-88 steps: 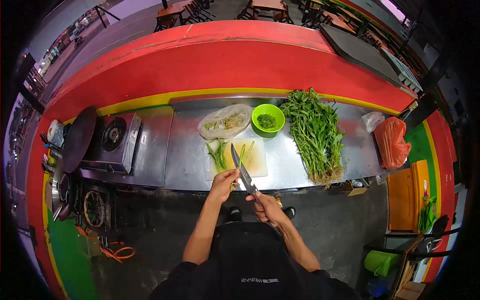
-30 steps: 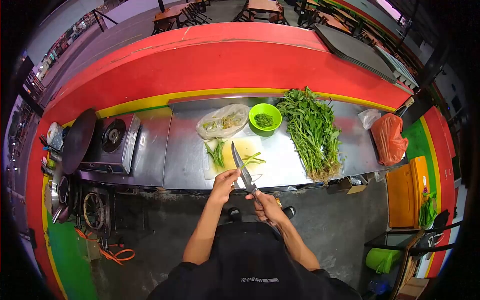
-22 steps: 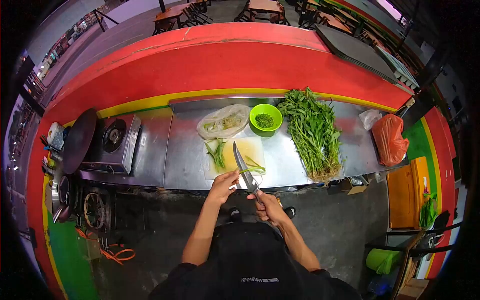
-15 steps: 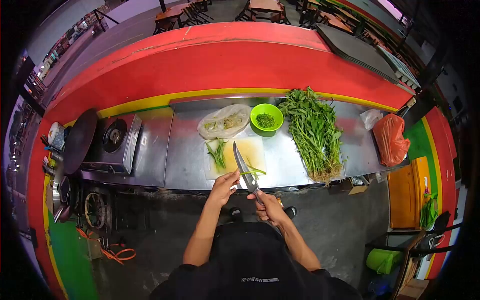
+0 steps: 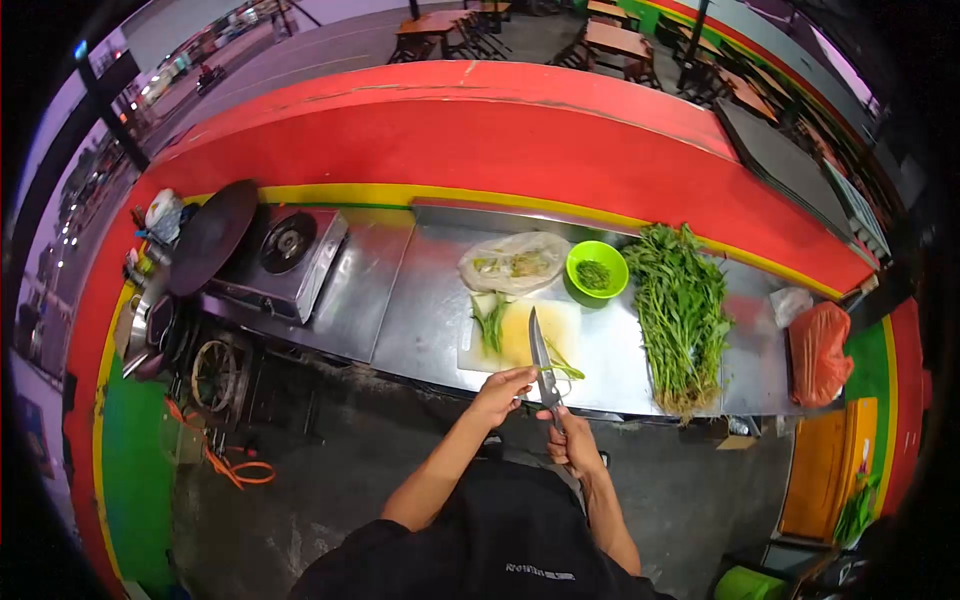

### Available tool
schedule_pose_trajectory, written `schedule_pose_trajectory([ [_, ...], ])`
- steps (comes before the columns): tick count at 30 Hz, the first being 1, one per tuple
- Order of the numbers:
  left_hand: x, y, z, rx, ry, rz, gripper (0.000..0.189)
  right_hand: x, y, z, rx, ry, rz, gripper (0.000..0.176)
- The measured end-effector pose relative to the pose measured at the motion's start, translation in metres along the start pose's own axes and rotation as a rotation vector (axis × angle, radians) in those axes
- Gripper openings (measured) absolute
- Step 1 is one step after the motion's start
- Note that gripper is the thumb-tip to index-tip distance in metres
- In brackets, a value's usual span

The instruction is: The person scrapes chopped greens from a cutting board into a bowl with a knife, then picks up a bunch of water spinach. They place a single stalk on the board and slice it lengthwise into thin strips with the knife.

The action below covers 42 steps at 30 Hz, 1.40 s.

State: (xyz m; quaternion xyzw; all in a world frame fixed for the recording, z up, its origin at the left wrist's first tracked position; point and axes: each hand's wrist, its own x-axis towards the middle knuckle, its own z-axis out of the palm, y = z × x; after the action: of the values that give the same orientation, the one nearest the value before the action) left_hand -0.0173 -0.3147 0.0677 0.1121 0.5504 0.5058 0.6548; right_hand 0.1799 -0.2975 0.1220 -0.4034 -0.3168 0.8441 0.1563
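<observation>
My right hand (image 5: 577, 443) is wrapped around the handle of a knife (image 5: 542, 352), its blade pointing away from me above the board's near side. Between the fingers of my left hand (image 5: 503, 395), a thin green stem (image 5: 565, 370) is pinched; it passes by the blade and sticks out to the right. Beneath lies a white cutting board (image 5: 517, 345) with a yellowish stain. Cut leafy greens (image 5: 489, 325) rest on its left part. Behind the board are a clear plastic bag (image 5: 513, 262) with plant scraps and a lime-green bowl (image 5: 606, 288) holding chopped greens.
A large bunch of leafy greens with roots (image 5: 682, 315) lies on the steel counter (image 5: 395, 290) to the right. Farther right is an orange plastic bag (image 5: 820, 353). On the left stand a gas stove (image 5: 310, 265) and a dark round pan (image 5: 213, 238). A red wall (image 5: 450, 140) borders the back.
The head view has turned, so the counter and hands appear farther right and lower. Both hands keep their grips on the stem and knife, still close together at the board's near edge.
</observation>
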Motion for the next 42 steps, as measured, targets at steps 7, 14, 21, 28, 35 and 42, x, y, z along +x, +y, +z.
schedule_pose_trajectory([
  [7,-0.005,0.001,0.003,0.075,0.076,0.072,0.039,0.009,0.004,-0.003,-0.015,-0.011,0.024,0.041],
  [14,0.005,0.001,-0.004,0.132,0.092,0.056,0.034,0.015,0.001,-0.004,-0.038,-0.015,0.016,0.042],
  [21,0.007,0.009,-0.005,0.108,-0.009,0.112,0.038,0.018,-0.007,-0.006,-0.039,-0.004,0.009,0.044],
  [28,0.010,0.014,-0.006,0.161,-0.064,0.135,0.037,0.018,-0.013,-0.010,-0.018,-0.003,0.010,0.045],
  [35,0.017,0.006,-0.009,0.133,-0.050,0.168,0.036,0.020,-0.012,-0.009,-0.010,-0.015,0.006,0.043],
  [42,0.017,0.005,-0.001,0.095,0.015,0.184,0.038,0.017,-0.013,-0.006,-0.025,-0.013,0.004,0.044],
])
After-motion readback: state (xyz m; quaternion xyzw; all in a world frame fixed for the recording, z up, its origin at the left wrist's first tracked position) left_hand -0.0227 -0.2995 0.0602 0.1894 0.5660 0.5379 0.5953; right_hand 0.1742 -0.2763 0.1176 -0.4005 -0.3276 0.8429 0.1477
